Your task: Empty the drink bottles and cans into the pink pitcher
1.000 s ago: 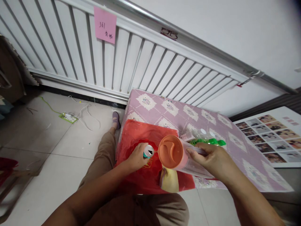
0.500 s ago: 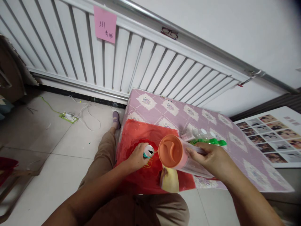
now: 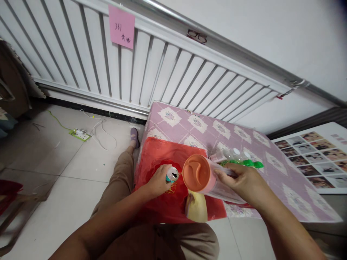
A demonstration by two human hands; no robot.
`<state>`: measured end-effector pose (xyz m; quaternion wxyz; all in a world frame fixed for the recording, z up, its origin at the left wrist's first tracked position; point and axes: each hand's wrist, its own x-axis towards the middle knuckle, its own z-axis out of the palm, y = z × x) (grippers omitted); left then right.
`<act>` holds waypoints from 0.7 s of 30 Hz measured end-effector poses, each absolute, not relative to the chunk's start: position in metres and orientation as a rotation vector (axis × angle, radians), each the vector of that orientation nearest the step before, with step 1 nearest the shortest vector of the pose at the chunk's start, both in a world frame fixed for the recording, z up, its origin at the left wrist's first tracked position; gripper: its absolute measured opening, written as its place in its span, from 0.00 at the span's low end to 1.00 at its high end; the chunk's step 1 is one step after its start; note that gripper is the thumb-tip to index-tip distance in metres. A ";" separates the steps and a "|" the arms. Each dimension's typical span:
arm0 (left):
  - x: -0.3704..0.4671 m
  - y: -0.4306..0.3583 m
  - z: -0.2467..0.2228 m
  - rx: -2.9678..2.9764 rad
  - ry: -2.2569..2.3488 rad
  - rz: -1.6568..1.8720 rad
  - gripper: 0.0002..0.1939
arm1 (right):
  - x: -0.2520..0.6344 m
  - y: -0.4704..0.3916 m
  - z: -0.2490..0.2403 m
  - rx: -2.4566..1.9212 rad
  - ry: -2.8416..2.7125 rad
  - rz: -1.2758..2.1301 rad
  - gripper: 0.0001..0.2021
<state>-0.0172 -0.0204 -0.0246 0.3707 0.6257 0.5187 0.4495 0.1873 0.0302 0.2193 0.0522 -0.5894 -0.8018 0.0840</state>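
Observation:
My left hand (image 3: 160,179) is wrapped round a drink can (image 3: 172,174) with a silver top and a teal side. The can's mouth is open. My right hand (image 3: 242,179) grips the handle of a clear pitcher (image 3: 220,191) with an orange lid (image 3: 196,173). The pitcher is tipped well over, its lid end facing left towards the can. A small pale streak shows between lid and can; whether it is liquid or the spout I cannot tell. Below the lid lies a yellow cloth-like item (image 3: 197,207) on a red sheet (image 3: 159,148).
Clear bottles with green caps (image 3: 248,163) lie behind my right hand on the patterned tablecloth (image 3: 207,122). A white radiator (image 3: 151,68) runs along the wall. On the floor at left is a green power strip (image 3: 80,135) with cables. A photo board (image 3: 333,133) stands at right.
The view has shifted very slightly. Both hands, the can and the tipped pitcher keep almost the same places.

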 end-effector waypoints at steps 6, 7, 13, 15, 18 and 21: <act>-0.019 -0.020 -0.025 1.615 1.323 1.139 0.37 | 0.186 0.032 0.218 -1.764 -2.447 0.257 0.26; -0.019 -0.020 -0.025 1.614 1.322 1.139 0.36 | 0.185 0.032 0.218 -1.759 -2.450 0.253 0.26; -0.018 -0.021 -0.023 1.610 1.330 1.108 0.35 | 0.184 0.032 0.219 -1.767 -2.443 0.248 0.27; -0.018 -0.021 -0.023 1.612 1.338 1.103 0.35 | 0.184 0.032 0.218 -1.774 -2.440 0.250 0.27; -0.018 -0.021 -0.025 1.616 1.332 1.118 0.36 | 0.184 0.031 0.218 -1.791 -2.442 0.265 0.28; -0.018 -0.021 -0.025 1.624 1.329 1.125 0.36 | 0.184 0.031 0.218 -1.802 -2.446 0.267 0.27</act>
